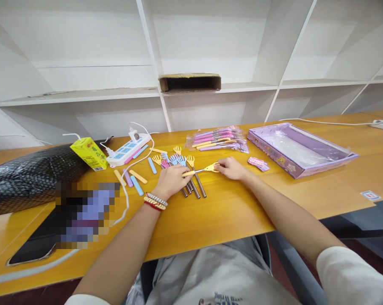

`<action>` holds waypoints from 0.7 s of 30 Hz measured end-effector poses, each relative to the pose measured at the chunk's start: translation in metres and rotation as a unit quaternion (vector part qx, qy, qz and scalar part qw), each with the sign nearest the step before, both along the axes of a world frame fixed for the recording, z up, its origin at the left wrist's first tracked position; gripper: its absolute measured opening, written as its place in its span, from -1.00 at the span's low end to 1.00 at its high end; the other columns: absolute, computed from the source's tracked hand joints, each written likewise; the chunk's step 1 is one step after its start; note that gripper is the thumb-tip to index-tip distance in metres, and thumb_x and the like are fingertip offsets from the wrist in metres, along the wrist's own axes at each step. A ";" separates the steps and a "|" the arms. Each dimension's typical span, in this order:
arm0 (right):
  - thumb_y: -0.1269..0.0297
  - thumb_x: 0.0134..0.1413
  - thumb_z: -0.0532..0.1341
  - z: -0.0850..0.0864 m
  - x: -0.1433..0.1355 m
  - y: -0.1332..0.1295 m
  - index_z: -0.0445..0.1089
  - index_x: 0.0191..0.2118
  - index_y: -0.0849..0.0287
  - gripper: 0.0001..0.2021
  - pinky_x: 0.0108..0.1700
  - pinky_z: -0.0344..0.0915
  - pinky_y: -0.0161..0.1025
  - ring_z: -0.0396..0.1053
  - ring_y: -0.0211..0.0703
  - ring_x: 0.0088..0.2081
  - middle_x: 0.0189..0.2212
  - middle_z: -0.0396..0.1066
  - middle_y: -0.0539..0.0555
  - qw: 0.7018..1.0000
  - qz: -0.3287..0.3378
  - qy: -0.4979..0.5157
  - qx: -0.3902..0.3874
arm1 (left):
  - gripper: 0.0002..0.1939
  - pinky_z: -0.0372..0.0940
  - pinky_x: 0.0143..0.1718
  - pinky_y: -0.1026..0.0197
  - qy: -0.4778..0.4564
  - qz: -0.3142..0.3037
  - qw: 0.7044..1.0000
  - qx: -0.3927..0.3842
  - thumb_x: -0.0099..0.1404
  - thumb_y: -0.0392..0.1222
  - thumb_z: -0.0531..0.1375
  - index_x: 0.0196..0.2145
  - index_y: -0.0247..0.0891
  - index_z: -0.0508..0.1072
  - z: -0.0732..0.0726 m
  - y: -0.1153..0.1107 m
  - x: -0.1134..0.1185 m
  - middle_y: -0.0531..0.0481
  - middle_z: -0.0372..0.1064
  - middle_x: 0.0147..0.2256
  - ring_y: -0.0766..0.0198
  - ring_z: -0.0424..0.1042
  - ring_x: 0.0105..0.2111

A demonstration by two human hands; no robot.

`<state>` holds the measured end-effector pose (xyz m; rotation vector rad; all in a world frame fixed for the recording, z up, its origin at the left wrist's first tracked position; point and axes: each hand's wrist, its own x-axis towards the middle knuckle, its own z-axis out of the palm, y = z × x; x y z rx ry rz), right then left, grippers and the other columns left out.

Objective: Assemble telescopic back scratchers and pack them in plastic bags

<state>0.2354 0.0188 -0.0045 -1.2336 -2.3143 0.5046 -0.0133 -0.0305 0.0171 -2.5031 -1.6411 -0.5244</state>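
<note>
A yellow back scratcher [198,171] with a metal rod lies level between my two hands. My left hand [172,180] is closed around its yellow handle. At the other end, my right hand [231,168] pinches the claw-shaped head. Under and beyond my left hand lie several scratcher heads on metal rods, among them a blue head [181,160] and a yellow head [190,161]. Loose handle sleeves lie to the left, including a blue sleeve [137,185], a purple sleeve [128,178] and a yellow sleeve [138,176].
Wrapped back scratchers [220,139] lie at the back, beside an open purple box [293,167] and small cards [258,164]. To the left are a white power strip [129,150], a yellow drink carton [89,154], a black bag [29,176] and a phone [35,241] with a cable.
</note>
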 end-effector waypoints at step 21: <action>0.14 0.00 0.05 -0.004 -0.010 -0.003 0.22 -0.59 0.22 -0.71 -0.52 -0.10 -0.33 0.01 -0.36 -0.59 -0.68 0.08 -0.06 0.999 -0.038 0.031 -0.024 | -0.69 0.15 -0.41 0.25 0.060 -0.072 0.996 0.011 0.29 -0.08 -0.02 -0.35 -0.23 0.47 -0.002 -0.002 -0.002 -0.06 0.44 -0.40 0.24 0.39 -0.38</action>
